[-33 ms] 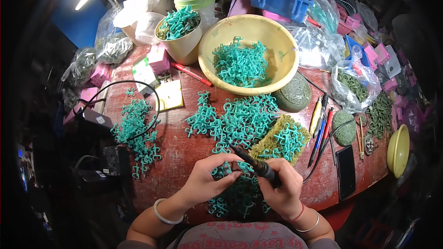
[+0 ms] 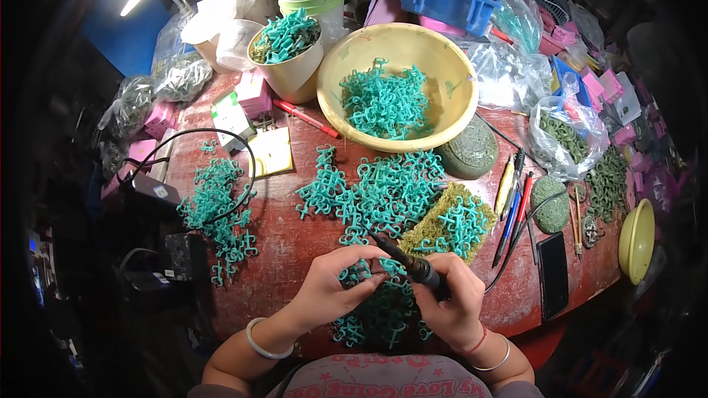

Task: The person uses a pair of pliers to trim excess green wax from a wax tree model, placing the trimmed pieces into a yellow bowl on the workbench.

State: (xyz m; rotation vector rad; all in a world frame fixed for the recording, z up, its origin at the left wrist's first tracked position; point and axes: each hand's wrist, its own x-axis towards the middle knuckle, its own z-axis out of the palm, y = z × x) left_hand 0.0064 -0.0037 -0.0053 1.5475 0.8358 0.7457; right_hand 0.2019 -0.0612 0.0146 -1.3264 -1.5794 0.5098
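My right hand (image 2: 451, 291) grips a black, corded pen-shaped tool (image 2: 413, 265), much like a soldering iron, its thin dark tip pointing up and left. Opposite it, my left hand (image 2: 332, 284) is curled, thumb and forefinger closed on a small teal hooked piece (image 2: 394, 267) that is partly hidden by the fingers. The tool's tip passes above the left fingertips; I cannot tell whether it touches the piece. More teal pieces lie under both hands. Just beyond is a loose heap of teal hooked pieces (image 2: 394, 188). A mossy green sponge-like pad (image 2: 420, 239) bears several more.
A large yellow basin (image 2: 450, 121) of teal pieces stands behind the heap. Another pile (image 2: 214, 203) lies left under a looped black cable (image 2: 253, 155). On the right are green round stones (image 2: 470, 149), pens (image 2: 509, 221), a black phone (image 2: 552, 273) and a yellow bowl (image 2: 636, 239).
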